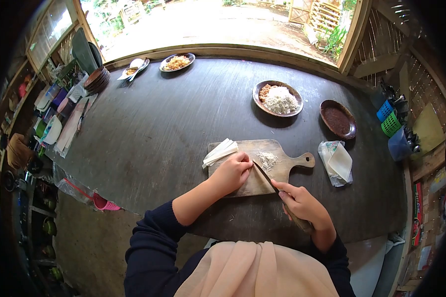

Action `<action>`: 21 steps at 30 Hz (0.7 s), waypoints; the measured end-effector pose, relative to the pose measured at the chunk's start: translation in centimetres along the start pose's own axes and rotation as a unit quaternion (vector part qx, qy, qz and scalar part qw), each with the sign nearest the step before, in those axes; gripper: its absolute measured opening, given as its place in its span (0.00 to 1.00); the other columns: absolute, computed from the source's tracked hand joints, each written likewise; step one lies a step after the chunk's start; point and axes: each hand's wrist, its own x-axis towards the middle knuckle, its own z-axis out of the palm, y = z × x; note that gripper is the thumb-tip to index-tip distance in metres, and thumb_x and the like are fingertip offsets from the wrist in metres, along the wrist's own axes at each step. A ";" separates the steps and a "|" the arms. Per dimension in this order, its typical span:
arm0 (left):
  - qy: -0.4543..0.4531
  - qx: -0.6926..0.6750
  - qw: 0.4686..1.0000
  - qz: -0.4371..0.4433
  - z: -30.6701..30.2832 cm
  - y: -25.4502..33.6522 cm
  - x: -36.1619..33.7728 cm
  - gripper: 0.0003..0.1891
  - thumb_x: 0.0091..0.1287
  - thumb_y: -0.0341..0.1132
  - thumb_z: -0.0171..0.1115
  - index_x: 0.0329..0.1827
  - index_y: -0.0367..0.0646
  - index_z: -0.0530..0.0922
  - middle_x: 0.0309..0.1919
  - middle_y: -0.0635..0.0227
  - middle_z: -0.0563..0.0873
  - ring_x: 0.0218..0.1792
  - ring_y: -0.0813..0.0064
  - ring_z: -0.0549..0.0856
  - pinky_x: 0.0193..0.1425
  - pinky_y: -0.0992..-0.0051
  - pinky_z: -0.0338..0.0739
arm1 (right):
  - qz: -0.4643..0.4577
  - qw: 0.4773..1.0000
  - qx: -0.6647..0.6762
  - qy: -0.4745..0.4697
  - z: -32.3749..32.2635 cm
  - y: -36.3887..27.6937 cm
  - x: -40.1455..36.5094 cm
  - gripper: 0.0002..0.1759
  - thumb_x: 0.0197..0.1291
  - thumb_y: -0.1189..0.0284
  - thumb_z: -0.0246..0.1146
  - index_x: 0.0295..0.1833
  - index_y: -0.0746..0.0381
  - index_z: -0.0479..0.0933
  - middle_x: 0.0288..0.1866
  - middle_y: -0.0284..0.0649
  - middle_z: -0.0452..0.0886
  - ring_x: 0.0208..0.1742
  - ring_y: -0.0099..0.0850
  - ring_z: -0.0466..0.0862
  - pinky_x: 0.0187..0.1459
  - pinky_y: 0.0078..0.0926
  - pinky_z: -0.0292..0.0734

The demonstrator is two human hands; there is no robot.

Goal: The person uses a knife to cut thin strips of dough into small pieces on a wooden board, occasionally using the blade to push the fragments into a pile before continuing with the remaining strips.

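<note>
A wooden cutting board (288, 184) with a handle lies on the dark table in front of me. My right hand (302, 200) is closed around the handle of a knife (265, 176), whose blade points up and left over the board. Close to the blade tip, my left hand (233, 173) rests on the board with its fingers curled together; what they pinch is hidden. Several white strips (221, 152) of food lie at the board's upper left, beside my left hand. Right of the blade sits a small pile of fine white shreds (268, 161).
Beyond the board stands a plate (256, 101) heaped with white shreds and reddish-brown food. An empty-looking brown dish (338, 120) and a plastic packet (336, 163) lie to the right. Two food plates (177, 62) are far left. Utensil baskets (391, 123) line the right edge.
</note>
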 end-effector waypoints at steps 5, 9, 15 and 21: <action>-0.004 0.003 1.000 0.001 -0.1 0.1 0.0 0.10 0.62 0.24 0.64 0.46 0.32 0.85 0.45 0.58 0.83 0.43 0.60 0.85 0.50 0.67 0.81 | -0.006 1.000 0.019 0.003 0.3 0.5 0.5 0.24 0.75 0.76 0.51 0.74 0.57 0.71 0.20 0.34 0.75 0.18 0.21 0.75 0.24 0.23 0.74; -0.002 0.005 1.000 0.003 0.0 0.0 0.1 0.11 0.63 0.24 0.64 0.47 0.32 0.85 0.45 0.58 0.82 0.42 0.60 0.86 0.50 0.67 0.81 | 0.015 1.000 0.003 -0.007 -0.3 0.0 0.3 0.24 0.75 0.76 0.50 0.74 0.56 0.70 0.20 0.34 0.74 0.18 0.21 0.76 0.25 0.23 0.75; -0.013 0.006 1.000 -0.010 -0.2 0.2 0.2 0.11 0.64 0.24 0.63 0.48 0.33 0.85 0.44 0.58 0.82 0.42 0.62 0.86 0.48 0.68 0.82 | 0.036 0.998 -0.012 -0.041 -1.5 0.2 -0.5 0.24 0.76 0.75 0.50 0.75 0.56 0.69 0.21 0.35 0.75 0.19 0.22 0.77 0.27 0.25 0.77; -0.003 -0.007 1.000 -0.002 -0.2 0.2 0.1 0.10 0.64 0.24 0.63 0.48 0.33 0.85 0.45 0.58 0.82 0.42 0.62 0.86 0.48 0.68 0.82 | 0.024 1.000 -0.007 -0.011 -0.9 -0.2 -0.3 0.24 0.75 0.75 0.50 0.75 0.56 0.69 0.20 0.36 0.75 0.19 0.23 0.78 0.27 0.25 0.77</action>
